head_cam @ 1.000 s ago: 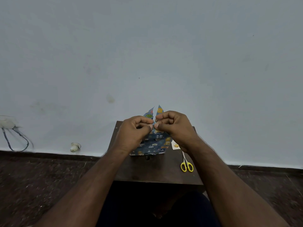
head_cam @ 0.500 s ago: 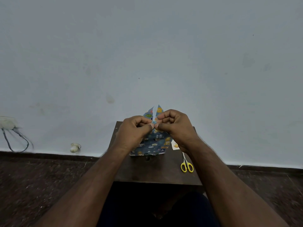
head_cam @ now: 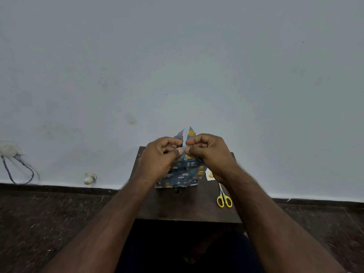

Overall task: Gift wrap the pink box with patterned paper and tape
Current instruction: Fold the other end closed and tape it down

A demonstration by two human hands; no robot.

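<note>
Both hands, the left hand (head_cam: 159,158) and right hand (head_cam: 208,152), are pinching the patterned paper (head_cam: 184,174) flaps together above the counter (head_cam: 187,207); its print is unreadable.

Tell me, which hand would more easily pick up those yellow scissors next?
Probably the right hand. The yellow scissors lie on the table on the right side, beside the right forearm. The left hand would have to cross over the wrapped box. Both hands currently pinch the paper flaps.
</note>
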